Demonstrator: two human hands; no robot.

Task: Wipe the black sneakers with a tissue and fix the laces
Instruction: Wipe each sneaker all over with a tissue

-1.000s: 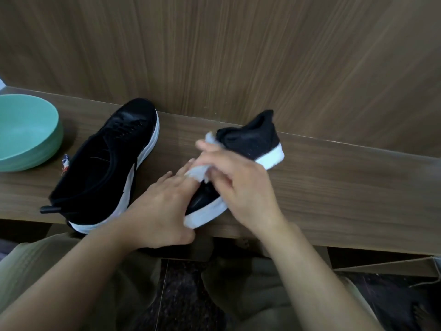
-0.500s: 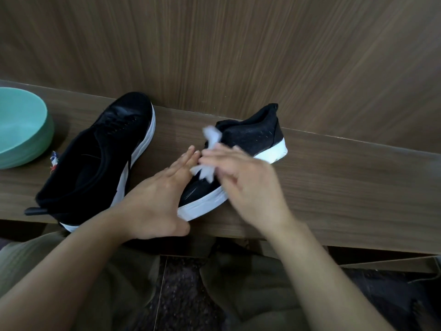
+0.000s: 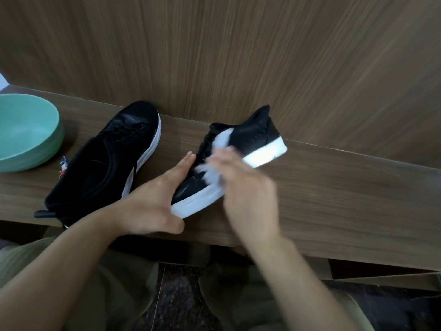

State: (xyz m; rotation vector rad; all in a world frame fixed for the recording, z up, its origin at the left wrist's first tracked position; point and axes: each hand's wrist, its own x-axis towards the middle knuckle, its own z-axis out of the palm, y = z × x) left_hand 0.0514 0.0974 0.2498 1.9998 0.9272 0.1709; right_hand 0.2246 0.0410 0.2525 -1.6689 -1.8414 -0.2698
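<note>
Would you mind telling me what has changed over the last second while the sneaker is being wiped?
The right hand, with its grip on the tissue, has slid from the sneaker's opening toward its toe and side. The sneaker being wiped turned slightly. The left hand still braces the toe end; the other sneaker and green bowl stayed put.

right hand (image 3: 248, 187), blurred, apparently pressing tissue (image 3: 218, 151), sneaker (image 3: 250, 132)

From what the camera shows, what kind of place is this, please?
Probably a home, though I cannot tell which room. A wooden ledge runs along a wood-panelled wall; a green bowl stands on it beside two black sneakers, and the floor is dark speckled stone.
</note>
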